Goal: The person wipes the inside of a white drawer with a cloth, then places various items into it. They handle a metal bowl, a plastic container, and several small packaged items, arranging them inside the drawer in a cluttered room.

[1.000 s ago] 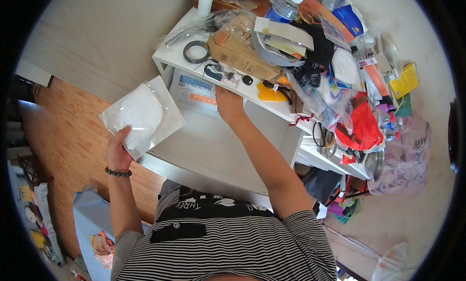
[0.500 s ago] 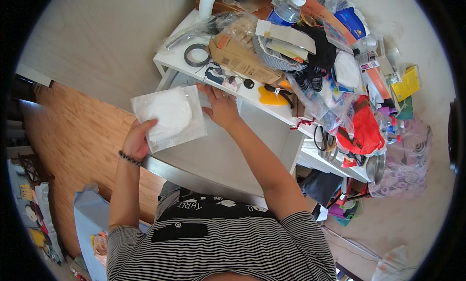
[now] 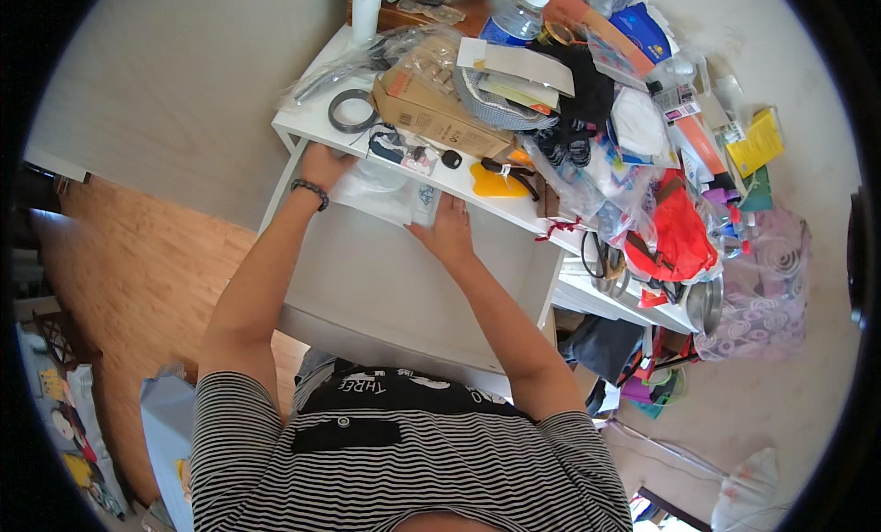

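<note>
A flat clear packet with something white inside lies at the back of the pulled-out white drawer, partly under the desktop's front edge. My left hand, with a dark beaded bracelet at the wrist, is closed at the packet's left edge; the desktop hides some of its fingertips. My right hand rests at the packet's right side, fingers stretched forward and thumb apart. Between the packet and this hand shows a small clear piece with blue print.
Above the drawer, the white desktop holds a tape roll, a cardboard box, a black key fob, a yellow flat object and a water bottle. Bags and a red cloth crowd the right. Wooden floor lies left.
My left hand has carried the white packet forward and right, from above the drawer's left side down into its back. My right hand has shifted slightly nearer to me.
</note>
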Demonstrator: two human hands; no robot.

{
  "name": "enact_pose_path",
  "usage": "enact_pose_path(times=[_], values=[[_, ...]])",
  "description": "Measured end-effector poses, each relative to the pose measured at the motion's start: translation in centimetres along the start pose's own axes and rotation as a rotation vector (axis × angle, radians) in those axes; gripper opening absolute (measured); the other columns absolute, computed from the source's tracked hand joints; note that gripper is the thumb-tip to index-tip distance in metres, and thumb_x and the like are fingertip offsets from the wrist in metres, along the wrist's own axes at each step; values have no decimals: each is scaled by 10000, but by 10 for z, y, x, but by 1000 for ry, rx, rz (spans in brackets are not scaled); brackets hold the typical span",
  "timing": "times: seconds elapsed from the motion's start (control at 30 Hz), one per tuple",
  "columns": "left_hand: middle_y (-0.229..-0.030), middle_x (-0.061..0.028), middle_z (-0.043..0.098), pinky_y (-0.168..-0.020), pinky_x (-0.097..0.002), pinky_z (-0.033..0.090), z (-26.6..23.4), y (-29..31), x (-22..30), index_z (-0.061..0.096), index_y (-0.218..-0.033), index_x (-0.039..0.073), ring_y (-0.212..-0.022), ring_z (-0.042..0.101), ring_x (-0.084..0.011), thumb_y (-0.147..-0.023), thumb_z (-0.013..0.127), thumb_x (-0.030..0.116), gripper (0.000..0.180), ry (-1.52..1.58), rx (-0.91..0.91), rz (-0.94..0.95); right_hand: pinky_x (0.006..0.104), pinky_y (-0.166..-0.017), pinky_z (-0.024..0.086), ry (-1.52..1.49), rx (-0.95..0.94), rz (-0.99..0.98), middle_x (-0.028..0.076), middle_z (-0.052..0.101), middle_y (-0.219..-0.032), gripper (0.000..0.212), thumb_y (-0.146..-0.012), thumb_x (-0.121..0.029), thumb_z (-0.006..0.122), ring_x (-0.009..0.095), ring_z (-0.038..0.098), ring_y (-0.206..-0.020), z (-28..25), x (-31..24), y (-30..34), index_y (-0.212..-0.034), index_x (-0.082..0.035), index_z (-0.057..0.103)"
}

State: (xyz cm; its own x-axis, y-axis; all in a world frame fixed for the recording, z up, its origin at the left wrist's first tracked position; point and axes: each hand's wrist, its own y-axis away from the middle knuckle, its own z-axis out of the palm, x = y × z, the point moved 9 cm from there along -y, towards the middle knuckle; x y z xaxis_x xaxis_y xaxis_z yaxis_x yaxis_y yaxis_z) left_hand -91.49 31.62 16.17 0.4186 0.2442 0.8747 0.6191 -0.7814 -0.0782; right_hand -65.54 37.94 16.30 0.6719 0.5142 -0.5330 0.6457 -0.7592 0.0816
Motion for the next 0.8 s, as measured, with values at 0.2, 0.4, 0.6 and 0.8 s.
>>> enact_pose_path(times=[0.2,0.4,0.6,0.8], values=[[-1383,-176,382,-1085,-467,223,21,66,70,304,-1371,9,-1284,341,-363,-704,735,226,824,-698,-60,368,388,-1001,372,-197,109,63,255,409,-1295,960,-607,-326,808,382,408,-1204,1,12,-3,-1334,47,305],[-1355,-177,416,-1087,-459,245,65,72,73,351,-1356,50,-1279,365,-329,-734,661,196,710,-1045,-364,633,365,-902,450,-794,-8,96,200,545,-1141,698,-754,-343,712,294,550,-1050,19,15,-29,-1268,17,406],[-1062,-183,604,-963,-437,390,38,45,74,545,-1112,45,-1043,535,-347,-808,596,188,340,-821,-304,492,324,-727,493,-1507,-107,695,75,595,-966,254,-909,-224,555,193,589,-873,53,72,3,-1099,-64,502],[-1063,-191,607,-981,-443,361,41,48,74,549,-1109,48,-1056,529,-352,-821,579,184,320,-817,-184,569,318,-677,508,-1468,-249,679,48,594,-929,236,-871,-141,592,188,600,-853,82,16,-32,-1082,-77,510]])
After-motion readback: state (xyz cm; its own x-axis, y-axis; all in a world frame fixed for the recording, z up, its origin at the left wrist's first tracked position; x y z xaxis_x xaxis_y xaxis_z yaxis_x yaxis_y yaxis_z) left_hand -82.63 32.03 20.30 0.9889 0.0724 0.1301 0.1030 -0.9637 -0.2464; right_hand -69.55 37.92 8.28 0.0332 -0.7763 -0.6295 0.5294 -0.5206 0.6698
